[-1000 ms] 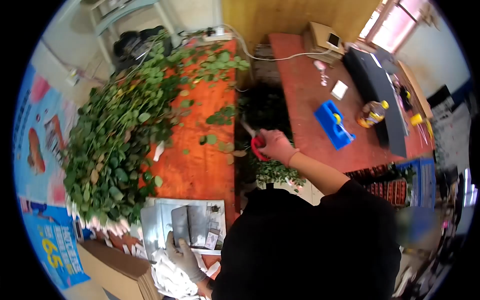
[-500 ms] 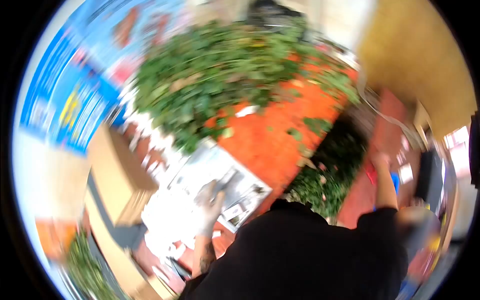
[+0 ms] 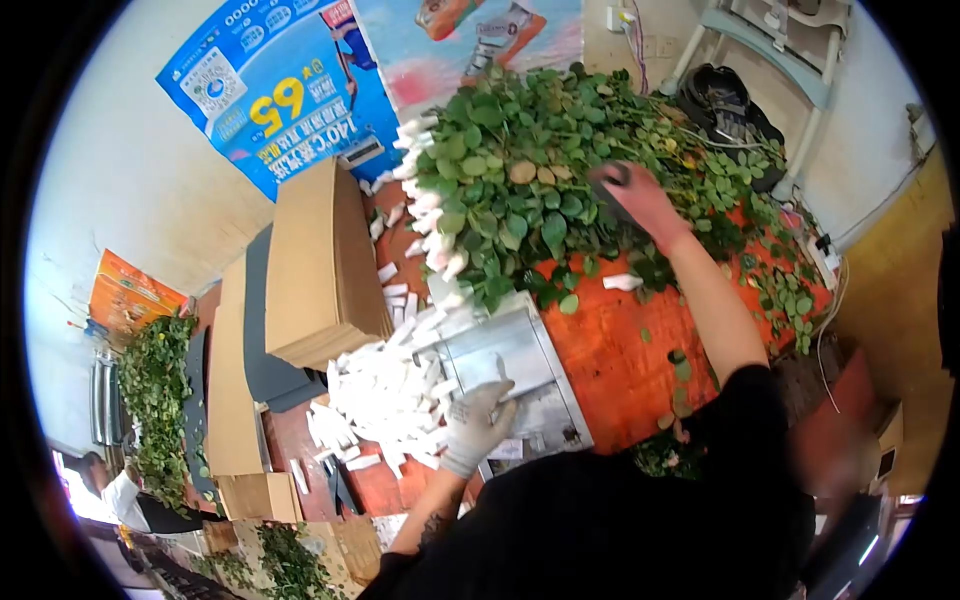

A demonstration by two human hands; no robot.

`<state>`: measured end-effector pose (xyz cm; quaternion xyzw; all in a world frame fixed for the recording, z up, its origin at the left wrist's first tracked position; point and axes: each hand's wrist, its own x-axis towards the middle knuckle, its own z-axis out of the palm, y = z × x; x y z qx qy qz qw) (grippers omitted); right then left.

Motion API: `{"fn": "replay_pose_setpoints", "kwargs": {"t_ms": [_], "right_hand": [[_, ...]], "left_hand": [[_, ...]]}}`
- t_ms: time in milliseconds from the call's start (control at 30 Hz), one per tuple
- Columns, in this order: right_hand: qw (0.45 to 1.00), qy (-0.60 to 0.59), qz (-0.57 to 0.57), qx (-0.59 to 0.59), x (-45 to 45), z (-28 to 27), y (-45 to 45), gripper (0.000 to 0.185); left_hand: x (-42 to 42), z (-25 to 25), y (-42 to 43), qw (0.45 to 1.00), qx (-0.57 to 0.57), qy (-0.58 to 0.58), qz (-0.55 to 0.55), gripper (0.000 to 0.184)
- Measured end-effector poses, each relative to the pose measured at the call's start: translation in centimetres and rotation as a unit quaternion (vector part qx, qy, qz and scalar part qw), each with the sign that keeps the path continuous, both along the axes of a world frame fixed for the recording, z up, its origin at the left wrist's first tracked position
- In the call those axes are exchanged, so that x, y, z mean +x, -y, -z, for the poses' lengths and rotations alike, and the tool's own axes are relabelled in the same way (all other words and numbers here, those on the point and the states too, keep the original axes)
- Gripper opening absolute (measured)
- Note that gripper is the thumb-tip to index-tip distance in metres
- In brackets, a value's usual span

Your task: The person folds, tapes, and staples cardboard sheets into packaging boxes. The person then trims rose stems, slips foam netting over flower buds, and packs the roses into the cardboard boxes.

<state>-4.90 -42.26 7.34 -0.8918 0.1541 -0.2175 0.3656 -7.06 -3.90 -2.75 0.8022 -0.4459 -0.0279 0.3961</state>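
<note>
A stack of cardboard (image 3: 322, 265) stands toward the left end of the red-orange table (image 3: 610, 370), with a heap of white sleeves (image 3: 380, 400) beside it, near the table's near edge. The person's gloved left hand (image 3: 478, 425) lies between that heap and a shallow metal tray (image 3: 568, 400), over the tray's left edge, its thumb parted from the fingers and nothing seen in its grasp. Beyond, along the table's far edge, lies a deep pile of rose stems (image 3: 545, 190), white-wrapped heads (image 3: 428, 225) facing left and foliage trailing toward the far right corner. Each stem looks light and springy, the leaves soft and apt to tangle, the heads the fragile part; the best hold is probably low on a stem, well away from the heads. The right hand (image 3: 642, 208) is at the foliage, fingers bent; whether they grip a stem cannot be told. A lone white sleeve (image 3: 622, 283) lies on the table just in front of the pile, and loose leaves (image 3: 785, 300) lie near the right edge.
</note>
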Motion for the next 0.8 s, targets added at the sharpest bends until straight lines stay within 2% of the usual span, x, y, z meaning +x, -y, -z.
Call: {"fn": "replay_pose_setpoints", "kwargs": {"t_ms": [33, 67, 100, 133, 167, 200, 267, 300, 333, 400, 433, 467, 533, 567, 600, 633, 667, 733, 767, 800], "right_hand": [[0.999, 0.048, 0.009, 0.014, 4.0, -0.6, 0.0, 0.031], [1.000, 0.002, 0.001, -0.019, 7.9, -2.1, -0.1, 0.033], [0.999, -0.024, 0.033, 0.004, 10.9, -3.2, -0.5, 0.037], [0.991, -0.087, 0.079, -0.056, 14.5, -3.3, -0.1, 0.041], [0.983, -0.137, 0.079, -0.089, 18.6, -2.1, 1.3, 0.046], [0.984, -0.134, 0.072, -0.091, 20.3, -1.8, 1.0, 0.046], [0.959, -0.232, 0.101, -0.126, 23.3, -1.6, 0.4, 0.049], [0.953, -0.281, 0.077, -0.085, 25.4, -0.7, 1.2, 0.052], [0.953, -0.280, 0.073, -0.090, 26.1, -1.1, 1.3, 0.052], [0.975, -0.191, 0.086, -0.079, 26.6, -1.5, 1.5, 0.050], [0.982, -0.148, 0.049, -0.106, 28.8, 0.0, 4.2, 0.049], [0.988, -0.111, 0.038, -0.105, 27.7, -1.4, 4.7, 0.045], [0.917, -0.144, -0.064, -0.365, 26.8, -2.6, 8.4, 0.038], [0.917, -0.148, -0.054, -0.366, 26.1, -1.9, 11.2, 0.038], [0.995, -0.072, -0.058, 0.042, 25.7, -0.2, 14.4, 0.029], [0.896, 0.026, -0.058, 0.439, 25.0, 0.3, 16.3, 0.022], [0.898, 0.034, -0.053, 0.435, 22.7, -1.6, 14.8, 0.022], [0.868, 0.114, -0.008, 0.484, 17.5, -7.0, 8.3, 0.027], [0.891, 0.108, -0.025, 0.440, 17.7, -7.7, 8.6, 0.028], [0.890, 0.113, -0.022, 0.440, 18.2, -8.5, 8.8, 0.028]], "left_hand": [[0.0, 0.2, 0.0, 1.000, -0.004, 0.010, -0.003, 0.027], [0.1, 0.6, 0.0, 1.000, -0.008, 0.017, -0.005, 0.027], [0.0, 0.5, 0.1, 1.000, -0.002, 0.017, -0.011, 0.027], [0.0, 0.3, 0.2, 1.000, 0.004, 0.017, -0.018, 0.028], [0.0, 0.1, 0.2, 1.000, 0.008, 0.015, -0.018, 0.028], [0.0, 0.2, 0.1, 1.000, 0.006, 0.017, -0.025, 0.028], [0.1, 0.4, 0.1, 1.000, -0.008, -0.013, -0.021, 0.028], [0.0, 0.0, 0.1, 1.000, -0.005, -0.012, -0.025, 0.027], [0.1, -0.1, 0.1, 0.999, -0.009, -0.011, -0.031, 0.027], [-0.2, 0.1, 0.0, 0.999, -0.010, -0.013, -0.047, 0.027], [-0.2, 0.2, 0.1, 0.999, -0.022, -0.005, -0.044, 0.027], [-0.1, 0.1, 0.2, 0.998, -0.038, 0.001, -0.045, 0.027], [-0.1, -0.5, 0.3, 0.999, -0.015, 0.003, -0.045, 0.026], [-0.2, -0.5, 0.2, 0.999, -0.017, 0.004, -0.034, 0.026], [-0.2, -0.4, 0.1, 0.999, -0.012, -0.009, -0.029, 0.025], [-0.1, -0.4, 0.1, 0.999, -0.006, -0.019, -0.025, 0.025], [-0.1, -0.4, 0.0, 1.000, -0.010, -0.014, -0.017, 0.025], [-0.1, -0.6, 0.0, 0.999, 0.005, -0.042, -0.011, 0.025], [-0.1, -0.7, -0.1, 0.999, 0.010, -0.052, -0.006, 0.026], [-0.1, -0.9, -0.1, 0.999, 0.011, -0.048, -0.001, 0.026]]}}
